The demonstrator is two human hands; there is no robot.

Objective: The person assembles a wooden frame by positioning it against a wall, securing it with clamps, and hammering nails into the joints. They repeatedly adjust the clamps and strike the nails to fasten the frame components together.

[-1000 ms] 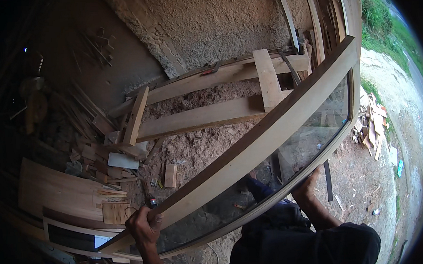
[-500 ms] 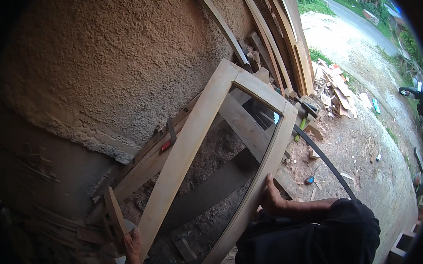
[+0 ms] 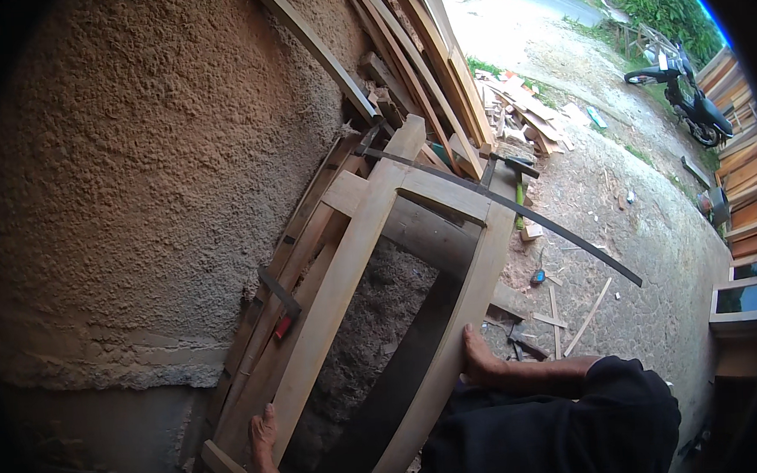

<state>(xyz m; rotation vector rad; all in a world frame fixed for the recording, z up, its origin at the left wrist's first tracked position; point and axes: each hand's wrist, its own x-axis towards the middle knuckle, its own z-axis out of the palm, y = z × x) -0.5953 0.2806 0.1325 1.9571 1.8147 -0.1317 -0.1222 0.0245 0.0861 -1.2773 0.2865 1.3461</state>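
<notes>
A long pale wooden frame (image 3: pixel 341 297) slants away from me, with two long sides joined by a crosspiece at the far end. My left hand (image 3: pixel 263 433) is closed on its left side near the bottom of the view, thumb uppermost. Further up, my right hand (image 3: pixel 482 358) grips the right side, its thumb along the top face and the fingers hidden beneath. A long dark flat bar (image 3: pixel 566 227) crosses by the frame's far end. Left of the frame, a tool with a dark blade and a red end (image 3: pixel 284 325) rests on the timbers beside the wall.
A hammer with a green handle (image 3: pixel 519 193) lies past the far right corner. On the ground are a blue tape measure (image 3: pixel 537 277) and wood strips (image 3: pixel 590 315). Boards (image 3: pixel 438 62) lean by the rough wall (image 3: pixel 153 180); scraps (image 3: pixel 526 113) are heaped nearby. A motorcycle (image 3: pixel 693 104) stands far right.
My view has swung to the right. The frame has shifted in my hands, and its far end now sits lower, near the dark bar. Both hands still hold its sides.
</notes>
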